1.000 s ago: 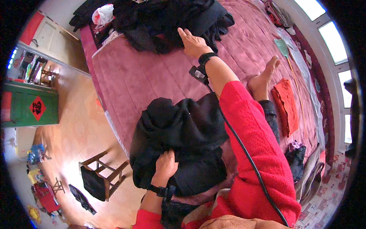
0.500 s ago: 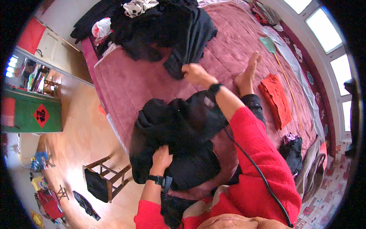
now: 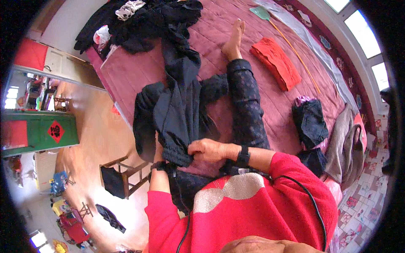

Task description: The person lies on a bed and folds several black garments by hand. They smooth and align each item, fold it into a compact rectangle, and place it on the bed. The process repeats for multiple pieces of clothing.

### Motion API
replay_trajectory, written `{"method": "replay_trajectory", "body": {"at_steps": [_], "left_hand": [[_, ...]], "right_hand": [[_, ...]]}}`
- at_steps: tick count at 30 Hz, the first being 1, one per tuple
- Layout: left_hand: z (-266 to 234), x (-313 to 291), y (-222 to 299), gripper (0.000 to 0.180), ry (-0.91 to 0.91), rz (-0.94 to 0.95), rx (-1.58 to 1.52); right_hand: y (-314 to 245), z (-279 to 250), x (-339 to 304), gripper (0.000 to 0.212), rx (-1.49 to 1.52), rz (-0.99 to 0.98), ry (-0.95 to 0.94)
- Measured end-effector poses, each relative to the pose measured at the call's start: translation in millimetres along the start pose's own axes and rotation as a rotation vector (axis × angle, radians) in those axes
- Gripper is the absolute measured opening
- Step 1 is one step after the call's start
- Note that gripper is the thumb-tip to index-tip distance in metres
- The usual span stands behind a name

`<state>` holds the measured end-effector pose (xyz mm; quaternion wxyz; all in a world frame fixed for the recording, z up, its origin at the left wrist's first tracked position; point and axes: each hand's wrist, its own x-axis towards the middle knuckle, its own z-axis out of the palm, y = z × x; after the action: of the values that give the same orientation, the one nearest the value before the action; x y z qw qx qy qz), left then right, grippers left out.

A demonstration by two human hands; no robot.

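A long pair of black trousers [image 3: 179, 97] stretches from the dark pile at the top of the bed down to my lap. Its gathered elastic edge [image 3: 177, 157] lies close to my body. My right hand [image 3: 206, 150] is closed, pinching that edge at its right side. On the other side, my left hand [image 3: 159, 145] is mostly covered by the cloth, and its fingers are hidden. Another black garment [image 3: 144, 114] spreads beneath the trousers, over the bed's left side.
Black clothes [image 3: 147, 27] are heaped on the pink quilt [image 3: 137, 69]. To the right lie a folded red cloth [image 3: 276, 63], a green fly swatter [image 3: 261, 13], a dark bundle [image 3: 310, 122] and a grey-brown garment [image 3: 341, 143]. A wooden stool [image 3: 122, 177] stands on the floor at left.
My right hand has drawn the black trousers from the pile toward my body. My left hand has slipped mostly out of sight behind the cloth. The view has shifted to the right.
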<state>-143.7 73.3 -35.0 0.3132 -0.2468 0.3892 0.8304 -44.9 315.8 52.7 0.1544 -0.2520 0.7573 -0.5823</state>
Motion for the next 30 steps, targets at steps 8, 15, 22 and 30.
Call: {"method": "replay_trajectory", "body": {"at_steps": [8, 15, 22, 30], "left_hand": [[41, -98, -9, 0.052, -0.262, 0.179, -0.072], [63, -133, -5, 0.051, 0.036, 0.488, 0.277], [58, -185, 33, 0.055, 0.103, 0.71, 0.035], [60, -197, 39, 0.05, 0.021, 0.695, -0.077]], "right_hand": [[-19, 3, -21, 0.021, -0.088, -0.082, 0.156], [-29, 17, -38, 0.018, -0.109, -0.167, 0.148], [-7, 33, -48, 0.016, 0.028, -0.062, 0.09], [24, 21, -38, 0.025, 0.3, 0.337, 0.252]]}}
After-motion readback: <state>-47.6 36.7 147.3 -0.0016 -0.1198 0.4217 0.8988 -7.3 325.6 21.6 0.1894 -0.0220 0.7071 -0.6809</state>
